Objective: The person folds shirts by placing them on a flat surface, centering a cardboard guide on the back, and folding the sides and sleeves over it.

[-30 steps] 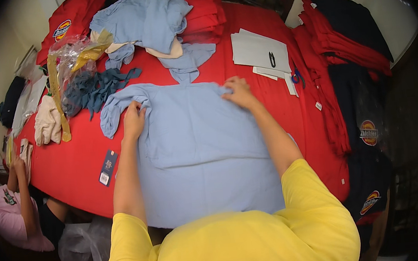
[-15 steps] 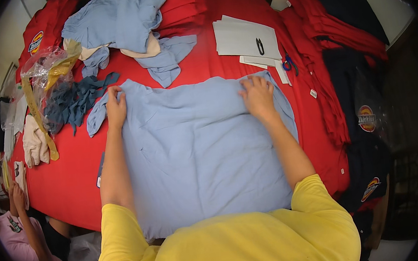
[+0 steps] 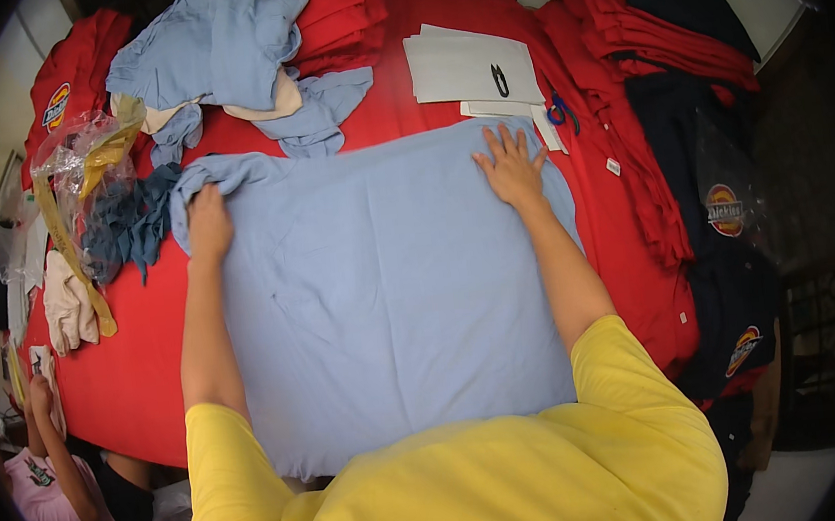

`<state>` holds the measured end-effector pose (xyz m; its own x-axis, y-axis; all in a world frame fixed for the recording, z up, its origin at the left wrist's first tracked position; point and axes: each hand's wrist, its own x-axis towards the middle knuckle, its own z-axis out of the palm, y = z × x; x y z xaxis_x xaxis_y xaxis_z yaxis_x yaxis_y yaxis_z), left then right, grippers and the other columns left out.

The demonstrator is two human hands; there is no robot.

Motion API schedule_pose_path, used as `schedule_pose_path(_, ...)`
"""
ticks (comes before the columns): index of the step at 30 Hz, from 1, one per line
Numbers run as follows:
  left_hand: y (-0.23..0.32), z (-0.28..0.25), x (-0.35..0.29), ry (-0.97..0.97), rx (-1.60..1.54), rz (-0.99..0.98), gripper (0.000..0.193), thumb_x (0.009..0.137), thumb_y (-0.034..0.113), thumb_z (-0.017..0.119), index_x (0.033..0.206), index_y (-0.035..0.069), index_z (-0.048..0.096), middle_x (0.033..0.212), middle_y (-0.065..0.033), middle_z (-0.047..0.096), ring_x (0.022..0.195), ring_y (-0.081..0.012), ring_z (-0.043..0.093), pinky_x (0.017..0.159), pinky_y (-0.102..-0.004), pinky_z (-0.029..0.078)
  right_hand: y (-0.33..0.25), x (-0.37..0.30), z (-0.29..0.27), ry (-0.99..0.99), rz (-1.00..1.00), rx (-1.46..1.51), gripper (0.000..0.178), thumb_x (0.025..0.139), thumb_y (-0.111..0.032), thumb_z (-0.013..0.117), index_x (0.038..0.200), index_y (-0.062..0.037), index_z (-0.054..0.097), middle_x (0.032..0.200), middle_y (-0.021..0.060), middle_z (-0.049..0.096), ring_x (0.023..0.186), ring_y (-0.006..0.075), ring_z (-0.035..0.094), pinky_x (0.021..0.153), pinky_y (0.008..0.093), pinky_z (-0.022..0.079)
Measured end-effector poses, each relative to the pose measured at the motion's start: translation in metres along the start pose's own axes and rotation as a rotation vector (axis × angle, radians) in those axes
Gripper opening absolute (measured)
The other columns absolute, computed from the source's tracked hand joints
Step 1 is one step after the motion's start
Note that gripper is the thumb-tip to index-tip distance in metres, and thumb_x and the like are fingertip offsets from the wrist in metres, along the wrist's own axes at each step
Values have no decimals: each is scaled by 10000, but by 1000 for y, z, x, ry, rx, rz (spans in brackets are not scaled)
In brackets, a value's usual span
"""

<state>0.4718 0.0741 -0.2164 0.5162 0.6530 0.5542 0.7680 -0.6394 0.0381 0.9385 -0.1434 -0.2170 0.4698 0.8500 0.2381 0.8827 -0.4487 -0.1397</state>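
A light blue garment (image 3: 391, 293) lies spread over the red-covered table in front of me, its near edge hidden by my yellow shirt. My left hand (image 3: 209, 223) is closed on its far left corner, where the cloth bunches into folds. Near the far right corner, my right hand (image 3: 512, 166) rests flat on the fabric with its fingers spread. Faint creases run down the middle of the cloth.
White papers (image 3: 469, 65) bear black thread snips (image 3: 499, 80); blue-handled scissors (image 3: 558, 111) lie beside them. Blue garments (image 3: 216, 49) are heaped at the back. Dark teal strips (image 3: 137, 222) and a clear plastic bag (image 3: 75, 153) lie left. Another person (image 3: 68, 495) sits at lower left.
My left hand has drawn the garment's far left corner outward to the left, and the cloth is smoother. The fingers of my right hand have spread out flat.
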Motion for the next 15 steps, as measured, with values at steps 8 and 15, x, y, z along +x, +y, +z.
schedule_pose_path(8, 10, -33, -3, -439, 132, -378, 312, 913, 284, 500, 1058, 52, 649, 1155, -203, 625, 1044, -400, 601, 867, -454, 489, 12, -32, -28, -94, 24, -111, 591, 980, -505, 366, 1491, -214, 307, 1571, 96, 218, 1457, 318, 141, 1118, 644, 51)
schedule_pose_path(15, 107, -41, -91, -266, 74, -378, 599, 956, 527, 421, 1437, 169, 416, 1537, -117, 298, 1432, -347, 212, 1140, -547, 158, 59, -148, -38, 87, 64, -118, 531, 977, -397, 462, 1424, -113, 421, 1521, 161, 304, 1418, 345, 239, 1128, 585, 143)
